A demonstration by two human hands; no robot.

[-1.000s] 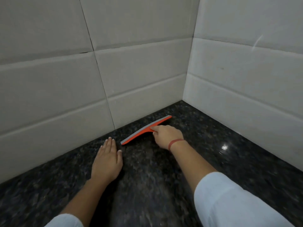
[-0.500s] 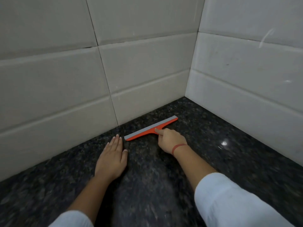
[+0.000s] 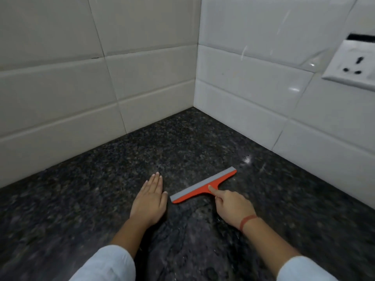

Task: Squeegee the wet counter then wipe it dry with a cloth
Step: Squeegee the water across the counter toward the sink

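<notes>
An orange squeegee [image 3: 203,186] with a grey rubber blade lies blade-down on the dark speckled granite counter [image 3: 101,189]. My right hand [image 3: 231,203] grips its short handle, with the index finger stretched along the neck toward the blade. My left hand [image 3: 151,199] lies flat on the counter, palm down, fingers together, just left of the blade's near end and apart from it. Wet streaks and a faint trail show on the stone in front of me, between my forearms. No cloth is in view.
White tiled walls [image 3: 142,82] meet in a corner behind the squeegee. A white wall socket [image 3: 353,63] sits on the right wall at the frame's edge. A bright glint [image 3: 248,159] marks the counter right of the blade.
The squeegee has been drawn away from the wall corner toward me, my right hand with it. My left hand stays flat. The view has swung right, showing the socket.
</notes>
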